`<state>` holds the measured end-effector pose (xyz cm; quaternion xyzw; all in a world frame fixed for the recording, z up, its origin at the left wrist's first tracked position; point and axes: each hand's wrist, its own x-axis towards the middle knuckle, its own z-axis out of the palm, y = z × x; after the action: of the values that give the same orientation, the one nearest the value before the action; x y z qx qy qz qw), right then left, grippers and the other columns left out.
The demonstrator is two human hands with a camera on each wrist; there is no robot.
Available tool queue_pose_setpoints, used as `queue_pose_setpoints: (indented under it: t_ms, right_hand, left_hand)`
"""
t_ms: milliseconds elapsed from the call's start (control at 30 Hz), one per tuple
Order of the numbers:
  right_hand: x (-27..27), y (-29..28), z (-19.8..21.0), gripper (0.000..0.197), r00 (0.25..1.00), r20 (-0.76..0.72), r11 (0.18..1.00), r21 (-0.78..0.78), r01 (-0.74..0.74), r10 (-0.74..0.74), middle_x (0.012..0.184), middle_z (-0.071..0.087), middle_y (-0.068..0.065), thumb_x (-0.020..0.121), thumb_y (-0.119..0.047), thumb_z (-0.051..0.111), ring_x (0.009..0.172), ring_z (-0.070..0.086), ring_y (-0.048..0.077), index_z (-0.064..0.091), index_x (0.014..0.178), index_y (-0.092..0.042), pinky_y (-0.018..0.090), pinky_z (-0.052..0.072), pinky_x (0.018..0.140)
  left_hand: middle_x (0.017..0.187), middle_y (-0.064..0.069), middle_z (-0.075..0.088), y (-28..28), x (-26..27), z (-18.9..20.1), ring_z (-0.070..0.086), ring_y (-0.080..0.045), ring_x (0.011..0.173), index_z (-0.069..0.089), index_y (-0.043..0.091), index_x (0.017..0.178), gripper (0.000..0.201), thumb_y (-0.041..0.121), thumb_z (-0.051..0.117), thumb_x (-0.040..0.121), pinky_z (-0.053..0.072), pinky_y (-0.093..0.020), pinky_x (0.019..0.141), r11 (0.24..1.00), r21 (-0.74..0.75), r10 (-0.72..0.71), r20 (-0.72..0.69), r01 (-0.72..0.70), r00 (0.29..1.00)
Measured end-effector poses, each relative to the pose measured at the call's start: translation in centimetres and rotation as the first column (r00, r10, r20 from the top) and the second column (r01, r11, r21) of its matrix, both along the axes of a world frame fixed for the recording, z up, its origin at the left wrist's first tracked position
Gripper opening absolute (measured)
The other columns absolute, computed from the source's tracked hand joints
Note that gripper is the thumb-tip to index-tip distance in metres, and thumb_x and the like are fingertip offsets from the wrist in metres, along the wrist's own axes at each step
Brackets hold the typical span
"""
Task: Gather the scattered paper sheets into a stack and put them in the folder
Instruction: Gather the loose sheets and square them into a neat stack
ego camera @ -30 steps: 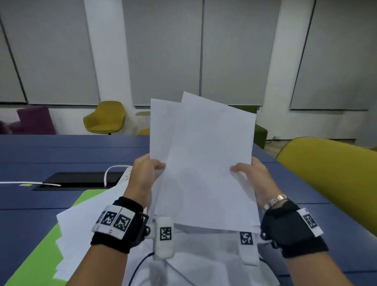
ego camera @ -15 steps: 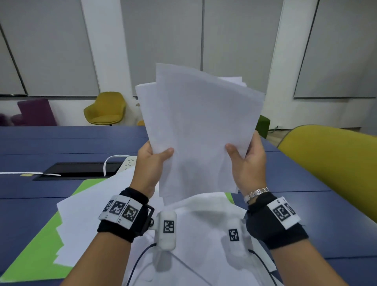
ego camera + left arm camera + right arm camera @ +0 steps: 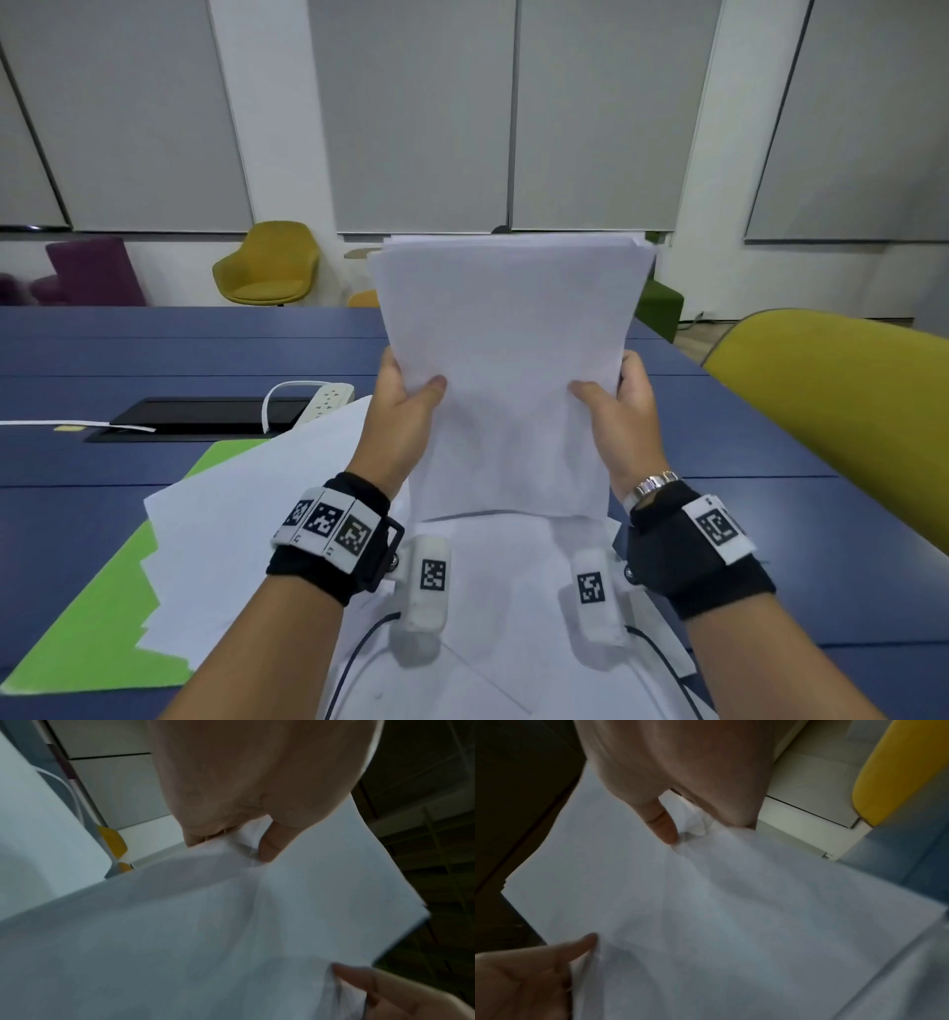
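Observation:
I hold a stack of white paper sheets point(image 3: 506, 370) upright in front of me, its lower edge on the loose sheets below. My left hand point(image 3: 405, 406) grips its left edge, thumb on the near face. My right hand point(image 3: 613, 406) grips the right edge the same way. The top edges lie nearly flush. In the left wrist view the left hand point(image 3: 244, 839) pinches the stack point(image 3: 231, 923); in the right wrist view the right hand point(image 3: 687, 829) pinches the stack point(image 3: 731, 912). More loose sheets point(image 3: 246, 539) lie fanned on the open green folder point(image 3: 97, 637) under my wrists.
The blue table point(image 3: 154, 349) carries a white power strip point(image 3: 328, 398) with its cable beside a black cable hatch point(image 3: 195, 416). A yellow chair back point(image 3: 842, 421) stands close on the right. Further chairs sit by the far wall.
The sheets, skewed and fanned a second ago, now stand squared with edges aligned. Both hands turned the stack upright and moved closer to its side edges.

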<state>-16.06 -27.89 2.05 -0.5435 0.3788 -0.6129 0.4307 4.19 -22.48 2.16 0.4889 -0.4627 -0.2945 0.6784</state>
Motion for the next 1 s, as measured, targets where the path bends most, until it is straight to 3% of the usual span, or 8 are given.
queue_pose_setpoints:
  t_ms: [100,167,267,400,467,600,833,1000]
  right_hand:
    - [0.7,0.4,0.8,0.028,0.998,-0.023,0.995,-0.084,0.052,-0.054,0.100,0.071,-0.011,0.090,-0.001,0.060,0.089,0.069,0.006,0.053,0.101,-0.026,0.027,0.057,0.080]
    - [0.9,0.6,1.0,0.031,0.997,-0.033,0.993,-0.095,0.068,-0.072,0.097,0.071,-0.013,0.086,-0.001,0.061,0.087,0.069,0.008,0.052,0.099,-0.027,0.029,0.057,0.078]
    - [0.6,0.6,0.7,0.033,0.998,-0.016,0.997,-0.043,0.061,-0.062,0.097,0.070,-0.007,0.078,0.002,0.063,0.087,0.067,0.015,0.053,0.097,-0.023,0.031,0.055,0.074]
    - [-0.2,0.2,0.3,0.038,0.998,0.049,0.998,0.055,0.028,-0.031,0.099,0.062,0.001,0.068,0.001,0.062,0.087,0.060,0.018,0.049,0.098,-0.020,0.037,0.050,0.077]
    - [-0.2,0.2,0.3,0.040,0.999,0.054,0.996,0.084,-0.008,0.003,0.100,0.062,0.001,0.070,0.004,0.060,0.089,0.060,0.019,0.049,0.100,-0.020,0.039,0.050,0.079]
    - [-0.1,0.3,0.3,0.037,0.999,0.041,0.997,0.083,-0.003,0.000,0.097,0.060,0.001,0.074,0.010,0.055,0.084,0.057,0.018,0.050,0.101,-0.015,0.035,0.048,0.074]
    - [0.1,0.2,0.3,0.032,0.998,0.056,0.995,0.092,0.028,-0.034,0.087,0.058,0.000,0.074,0.012,0.050,0.080,0.052,0.018,0.049,0.093,-0.014,0.034,0.043,0.072]
    - [0.3,0.5,0.3,0.033,0.999,0.048,0.995,0.097,0.012,-0.017,0.082,0.059,-0.003,0.075,0.013,0.050,0.072,0.052,0.015,0.052,0.094,-0.013,0.029,0.044,0.065]
  left_hand:
    - [0.131,0.008,0.065,-0.1,-0.3,0.5,0.063,-0.010,0.122,0.047,0.028,0.136,0.046,0.001,0.053,0.100,0.049,-0.033,0.105,0.997,-0.065,0.048,-0.010,-0.049,0.999]
    - [0.126,0.013,0.067,0.0,-0.1,0.5,0.064,-0.006,0.118,0.050,0.031,0.128,0.044,0.001,0.056,0.097,0.050,-0.032,0.102,0.997,-0.066,0.051,0.001,-0.050,0.999]
    - [0.118,0.006,0.070,0.0,0.4,-0.1,0.068,-0.013,0.109,0.049,0.024,0.117,0.042,-0.001,0.067,0.089,0.055,-0.036,0.095,1.000,0.007,0.030,-0.014,-0.030,0.999]
    - [0.122,-0.001,0.070,0.0,0.8,-0.5,0.069,-0.019,0.111,0.047,0.016,0.126,0.055,0.000,0.074,0.081,0.055,-0.036,0.093,0.996,0.059,-0.057,-0.092,0.063,0.994]
    - [0.121,-0.002,0.072,0.0,0.6,-0.6,0.071,-0.019,0.110,0.051,0.016,0.126,0.056,0.006,0.075,0.076,0.056,-0.036,0.092,0.994,0.070,-0.080,-0.067,0.085,0.995]
    - [0.115,-0.003,0.074,0.0,0.6,-0.5,0.071,-0.018,0.102,0.055,0.012,0.120,0.041,-0.003,0.069,0.085,0.055,-0.029,0.082,0.996,0.056,-0.060,-0.075,0.064,0.995]
    - [0.116,-0.007,0.075,0.1,0.8,-0.4,0.070,-0.030,0.110,0.062,0.015,0.120,0.055,0.003,0.072,0.067,0.056,-0.045,0.096,0.995,0.066,-0.072,-0.046,0.075,0.996]
    - [0.118,-0.007,0.074,0.1,0.7,-0.5,0.070,-0.029,0.110,0.059,0.015,0.125,0.057,-0.001,0.070,0.071,0.055,-0.043,0.095,0.992,0.089,-0.082,-0.048,0.086,0.995]
